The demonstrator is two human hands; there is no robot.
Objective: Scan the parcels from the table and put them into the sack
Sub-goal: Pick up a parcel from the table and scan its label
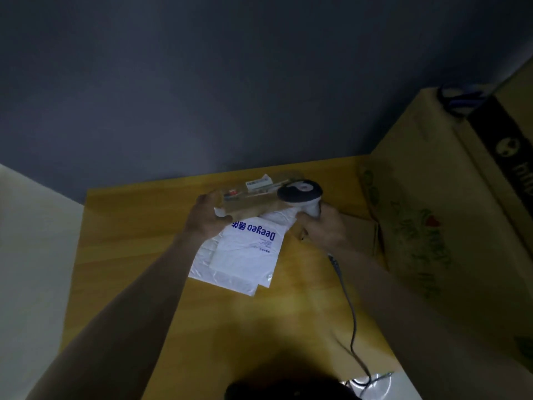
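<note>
My left hand [208,215] grips a small brown cardboard parcel [250,201] by its left end and holds it just above the wooden table [138,243]. My right hand [323,230] grips the handle of a white and dark barcode scanner [300,192], whose head sits over the parcel's right end. White plastic mailer parcels [241,261] with blue "Deegeo" print lie flat on the table beneath both hands. No sack can be seen.
The scanner's grey cable [350,319] runs down the table toward its front edge. Tall cardboard boxes [432,215] stand along the right side. A dark wall rises behind the table. Pale floor lies to the left.
</note>
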